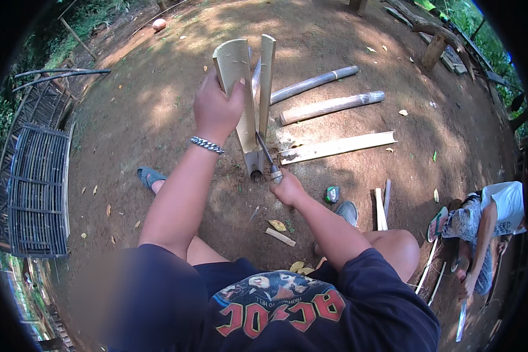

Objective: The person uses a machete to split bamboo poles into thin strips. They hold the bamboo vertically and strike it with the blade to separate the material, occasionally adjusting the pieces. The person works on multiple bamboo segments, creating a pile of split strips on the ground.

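Note:
An upright bamboo pole stands on the ground in front of me, split lengthwise from the top. Its wide half [233,61] leans left and a narrower strip [266,73] stands to the right, with a gap between them. My left hand [218,108] is closed on the wide half, thumb over its inner face. Around the handle of a knife [266,148] my right hand [288,188] is wrapped. The dark blade is inside the split, low down near the joined base [255,167]; its tip is hidden between the halves.
Right of the pole lie two round bamboo poles [334,107] and a split half [337,146]. A tape measure [332,195] is near my right foot, a short bamboo piece [280,236] between my legs. Another person [481,223] crouches at right; a bamboo bench [38,190] stands left.

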The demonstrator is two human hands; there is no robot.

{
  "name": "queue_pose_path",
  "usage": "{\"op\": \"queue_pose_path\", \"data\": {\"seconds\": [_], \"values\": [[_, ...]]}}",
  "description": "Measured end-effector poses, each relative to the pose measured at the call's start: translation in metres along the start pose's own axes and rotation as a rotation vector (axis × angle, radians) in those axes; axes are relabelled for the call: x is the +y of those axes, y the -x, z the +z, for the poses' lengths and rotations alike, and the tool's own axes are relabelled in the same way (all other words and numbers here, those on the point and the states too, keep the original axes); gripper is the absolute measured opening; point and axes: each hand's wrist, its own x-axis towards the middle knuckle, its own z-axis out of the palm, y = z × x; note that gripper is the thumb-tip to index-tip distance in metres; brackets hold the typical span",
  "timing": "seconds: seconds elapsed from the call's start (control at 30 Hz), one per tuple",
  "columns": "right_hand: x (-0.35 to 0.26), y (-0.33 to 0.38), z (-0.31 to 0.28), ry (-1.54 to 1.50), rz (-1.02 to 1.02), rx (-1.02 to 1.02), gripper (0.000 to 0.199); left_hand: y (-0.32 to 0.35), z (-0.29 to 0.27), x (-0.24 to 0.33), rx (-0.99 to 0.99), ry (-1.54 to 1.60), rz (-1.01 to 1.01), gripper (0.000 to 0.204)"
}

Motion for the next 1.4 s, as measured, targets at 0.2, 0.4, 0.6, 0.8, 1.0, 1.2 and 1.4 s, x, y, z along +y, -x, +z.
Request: {"op": "queue_pose_path", "data": {"seconds": [0.2, 0.4, 0.6, 0.8, 1.0, 1.2, 1.4], "values": [[-0.025, 0.018, 0.019, -0.471, 0.192, -0.068, 0.034, 0.008, 0.017, 0.017, -0.018, -0.113, 0.021, 0.025], [-0.043, 0.030, 0.022, -0.675, 0.232, -0.075, 0.027, 0.019, 0.026, 0.013, -0.196, 0.700, -0.137, 0.035], [-0.019, 0.033, -0.012, -0.544, 0.216, -0.196, 0.040, 0.015, 0.019, 0.005, -0.587, 1.023, -0.127, 0.090], [-0.015, 0.032, -0.013, -0.348, 0.205, -0.125, 0.047, 0.026, 0.042, 0.018, -0.509, 1.015, -0.167, 0.079], [-0.022, 0.017, 0.017, -0.097, 0.147, 0.044, 0.056, 0.033, 0.057, 0.031, -0.154, 0.835, -0.073, 0.053], [-0.003, 0.019, 0.003, 0.233, 0.138, 0.036, 0.044, 0.019, 0.048, 0.027, 0.052, 0.496, -0.151, 0.032], [0.050, 0.041, -0.019, 0.131, 0.155, 0.052, 0.048, 0.016, 0.043, 0.026, -0.045, 0.644, -0.056, 0.031]]}}
